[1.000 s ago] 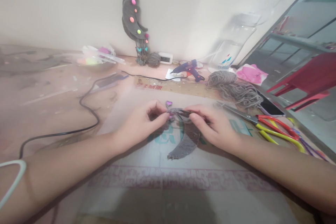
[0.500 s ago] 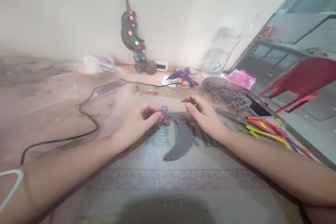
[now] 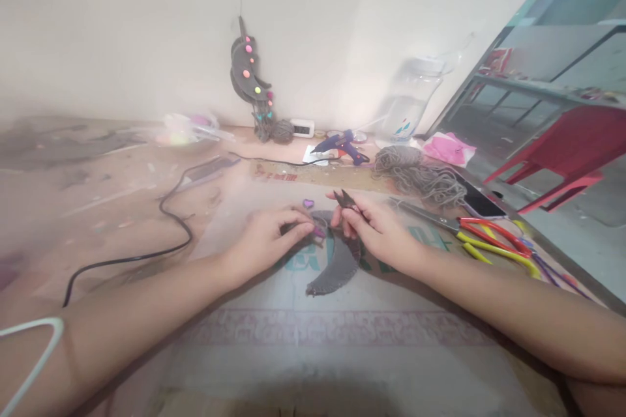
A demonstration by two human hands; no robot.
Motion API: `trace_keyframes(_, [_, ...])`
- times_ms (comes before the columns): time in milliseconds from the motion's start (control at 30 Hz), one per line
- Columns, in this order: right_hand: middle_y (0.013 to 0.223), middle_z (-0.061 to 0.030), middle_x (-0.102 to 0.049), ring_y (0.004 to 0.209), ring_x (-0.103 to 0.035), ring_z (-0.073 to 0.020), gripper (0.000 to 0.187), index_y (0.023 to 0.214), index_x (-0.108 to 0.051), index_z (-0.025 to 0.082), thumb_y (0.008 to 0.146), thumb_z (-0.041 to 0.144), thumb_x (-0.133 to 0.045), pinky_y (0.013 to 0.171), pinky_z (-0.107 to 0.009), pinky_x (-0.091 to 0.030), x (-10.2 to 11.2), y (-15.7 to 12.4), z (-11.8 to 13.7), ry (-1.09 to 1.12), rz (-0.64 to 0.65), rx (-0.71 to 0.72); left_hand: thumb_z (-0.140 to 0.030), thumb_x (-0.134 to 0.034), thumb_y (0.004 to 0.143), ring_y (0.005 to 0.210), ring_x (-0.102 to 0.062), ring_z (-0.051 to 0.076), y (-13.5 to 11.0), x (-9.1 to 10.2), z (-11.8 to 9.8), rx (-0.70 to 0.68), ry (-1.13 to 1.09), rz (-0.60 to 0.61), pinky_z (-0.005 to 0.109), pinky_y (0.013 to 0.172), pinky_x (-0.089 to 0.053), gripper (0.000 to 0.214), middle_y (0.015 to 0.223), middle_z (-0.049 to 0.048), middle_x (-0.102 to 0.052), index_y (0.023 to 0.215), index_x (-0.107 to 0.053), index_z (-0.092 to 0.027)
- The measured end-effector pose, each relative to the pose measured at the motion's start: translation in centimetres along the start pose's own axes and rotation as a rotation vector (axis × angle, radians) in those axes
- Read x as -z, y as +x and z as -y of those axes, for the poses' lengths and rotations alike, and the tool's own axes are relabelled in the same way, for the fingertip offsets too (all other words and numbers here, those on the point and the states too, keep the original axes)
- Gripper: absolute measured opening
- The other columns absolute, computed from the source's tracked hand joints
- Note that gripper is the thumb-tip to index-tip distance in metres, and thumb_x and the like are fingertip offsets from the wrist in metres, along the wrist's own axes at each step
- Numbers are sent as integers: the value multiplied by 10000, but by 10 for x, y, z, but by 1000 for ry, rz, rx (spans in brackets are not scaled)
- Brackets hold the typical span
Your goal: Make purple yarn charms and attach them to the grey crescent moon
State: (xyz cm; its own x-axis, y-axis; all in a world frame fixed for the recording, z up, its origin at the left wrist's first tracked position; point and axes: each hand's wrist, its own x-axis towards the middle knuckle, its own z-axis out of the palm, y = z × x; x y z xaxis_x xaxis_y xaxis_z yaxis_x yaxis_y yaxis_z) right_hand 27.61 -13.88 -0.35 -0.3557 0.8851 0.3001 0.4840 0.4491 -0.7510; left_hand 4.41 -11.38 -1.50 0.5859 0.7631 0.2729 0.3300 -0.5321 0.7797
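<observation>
A grey yarn-wrapped crescent [image 3: 336, 266] lies flat on printed cardboard [image 3: 313, 332] in front of me. My left hand [image 3: 271, 241] rests at its upper tip, fingers pinched on a small pink-purple piece I cannot name. A tiny purple heart [image 3: 308, 203] lies just beyond those fingers. My right hand [image 3: 374, 229] hovers over the crescent's upper right, its fingers closed on a small dark tool [image 3: 346, 199] with two pointed ends.
Red and yellow-handled scissors [image 3: 482, 236] lie right of my right hand. Loose grey yarn [image 3: 418, 172], a phone [image 3: 482, 201], a blue glue gun [image 3: 340, 143] and a black cable [image 3: 169, 218] lie around. A decorated crescent [image 3: 247, 75] leans on the wall; a red chair [image 3: 562, 150] stands at right.
My right hand lifted off the crescent's tip, swung out right, and has come back over the crescent holding the small dark tool. My left hand stayed at the upper tip.
</observation>
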Motion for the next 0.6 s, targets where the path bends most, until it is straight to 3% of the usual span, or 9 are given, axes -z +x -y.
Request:
trace_keyframes(133, [581,43,-565,518,-536,-115,185,1047,-593,173,980,251,-438,559,-243,-412,0,-4,8,-74,74,-19,-367,-569,934,1069,-631,213,1,1,1,7,80,-149,368,971,-471,203,1111,55,-686,981,-693,-213])
trace_keyframes(233, [691,0,-658,597,-582,-126,162,961,-625,184,965,277,-492,592,-247,-415,-3,-4,11,-148,92,-6,-366,-669,864,1118,-613,227,2,1,1,32,109,-246,378,975,-483,296,1145,63,-674,1102,-619,-197])
trace_keyframes(400, [806,-25,-718,681,-618,-139,165,947,-662,187,949,276,-522,629,-245,-420,-7,-2,13,-248,80,22,-362,-735,820,1166,-597,238,1,1,1,-30,111,-221,413,1017,-466,418,1206,69,-660,1192,-606,-220])
trace_keyframes(600, [815,-28,-736,684,-633,-142,216,984,-689,184,958,296,-506,642,-246,-434,-9,-1,14,-279,99,27,-297,-732,844,1054,-630,200,0,0,2,-226,159,-235,375,953,-496,174,1072,56,-668,999,-714,-220])
